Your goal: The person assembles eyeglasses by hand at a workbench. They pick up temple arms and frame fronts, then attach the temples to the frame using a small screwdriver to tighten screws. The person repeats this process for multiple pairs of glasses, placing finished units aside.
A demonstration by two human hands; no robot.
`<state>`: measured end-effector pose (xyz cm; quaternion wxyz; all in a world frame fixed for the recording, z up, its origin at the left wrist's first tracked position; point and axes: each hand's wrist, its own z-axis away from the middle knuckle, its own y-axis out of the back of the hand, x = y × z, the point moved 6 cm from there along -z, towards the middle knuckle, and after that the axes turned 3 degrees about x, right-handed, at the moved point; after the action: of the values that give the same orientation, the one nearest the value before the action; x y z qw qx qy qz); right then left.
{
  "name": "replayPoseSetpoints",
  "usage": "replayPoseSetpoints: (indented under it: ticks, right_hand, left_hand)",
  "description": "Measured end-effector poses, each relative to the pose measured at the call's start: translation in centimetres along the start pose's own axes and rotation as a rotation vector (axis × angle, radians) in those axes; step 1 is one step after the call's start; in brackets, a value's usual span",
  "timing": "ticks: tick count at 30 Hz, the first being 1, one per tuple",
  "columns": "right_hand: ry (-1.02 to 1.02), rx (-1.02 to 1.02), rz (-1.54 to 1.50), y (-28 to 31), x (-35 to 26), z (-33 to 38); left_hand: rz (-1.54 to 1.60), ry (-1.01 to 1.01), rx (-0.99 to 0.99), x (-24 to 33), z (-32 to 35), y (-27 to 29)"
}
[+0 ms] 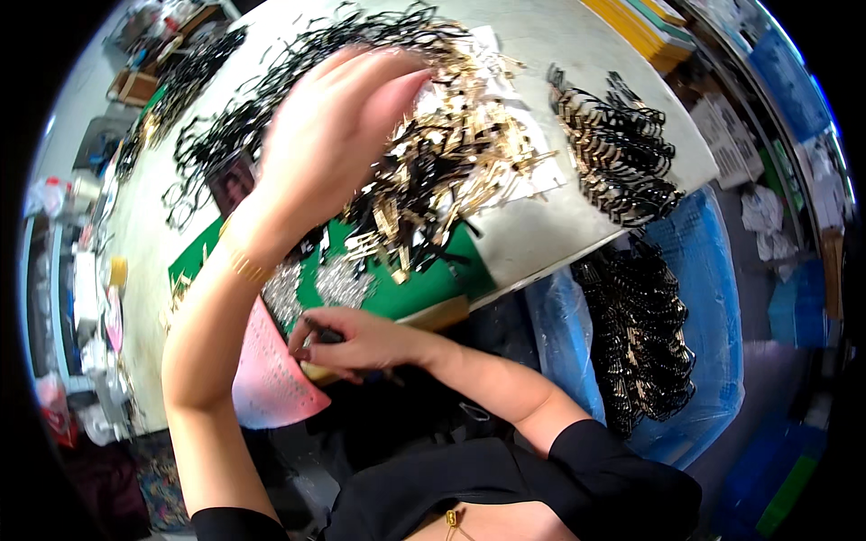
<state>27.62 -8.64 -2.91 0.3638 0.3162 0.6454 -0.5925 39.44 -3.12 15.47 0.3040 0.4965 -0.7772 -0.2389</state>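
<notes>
Left hand (338, 126) over black-gold strips (442, 171); right hand (361, 339) near silver pieces (343, 283).

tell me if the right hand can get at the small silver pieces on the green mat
Probably yes: the right hand is near the silver pieces on the green mat, and nothing visible blocks the way, though it seems to hold a dark thing.

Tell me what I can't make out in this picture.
All in the head view:
Left hand: motion blur; whether it holds anything is unclear.
Dark thing in the right hand: partly covered by that hand.
Silver bits: too small to tell their exact shape.
Pink thing: partly hidden behind the left arm.
</notes>
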Motion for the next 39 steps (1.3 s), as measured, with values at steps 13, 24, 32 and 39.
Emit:
replayPoseSetpoints:
  ticks: [13,24,32,39]
  right_hand:
    - [0.257,0.801,1.258,3.1,-8.6,9.5]
    - [-0.208,0.953,1.871,10.3,-10.9,7.0]
    - [-0.525,1.014,1.015,9.1,-15.7,6.3]
    - [-0.399,0.87,0.679,4.0,-13.6,6.6]
  left_hand:
    - [0.05,0.934,0.664,-2.6,43.4,16.0]
    - [0.039,0.966,0.534,-1.6,41.6,17.2]
    - [-0.111,1.046,0.393,-4.5,38.3,20.4]
    - [-0.352,0.915,0.074,-10.3,34.1,21.3]
